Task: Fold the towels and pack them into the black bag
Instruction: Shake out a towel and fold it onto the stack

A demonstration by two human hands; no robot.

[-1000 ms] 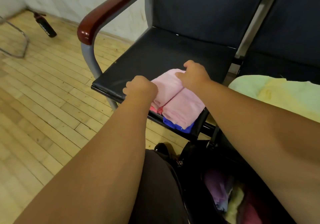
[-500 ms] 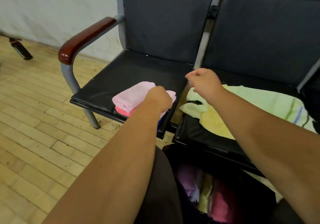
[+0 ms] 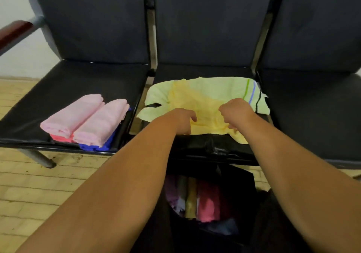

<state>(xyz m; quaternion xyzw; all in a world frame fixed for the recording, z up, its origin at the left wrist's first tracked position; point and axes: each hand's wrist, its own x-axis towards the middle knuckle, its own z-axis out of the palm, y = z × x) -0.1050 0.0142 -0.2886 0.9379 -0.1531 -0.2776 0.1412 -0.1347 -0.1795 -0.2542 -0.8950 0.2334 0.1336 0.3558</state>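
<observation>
A crumpled yellow towel (image 3: 203, 106) lies on a light green striped towel (image 3: 224, 86) on the middle seat. My left hand (image 3: 183, 119) and my right hand (image 3: 236, 113) both reach onto the yellow towel, fingers curled down and gripping it near its front edge. On the left seat two folded pink towels (image 3: 86, 115) sit on a red towel (image 3: 60, 137) and a blue towel (image 3: 93, 146). Below the seat, between my arms, the black bag (image 3: 240, 184) stands open with several folded towels (image 3: 207, 202) inside.
A row of black seats (image 3: 312, 106) joined by metal frames fills the view. A wooden armrest (image 3: 15, 31) sticks out at the far left, and a chair leg (image 3: 39, 158) stands on the wooden floor (image 3: 39, 184).
Both hands left the pink stack and moved right to the yellow towel on the middle seat. The view swung right with them.
</observation>
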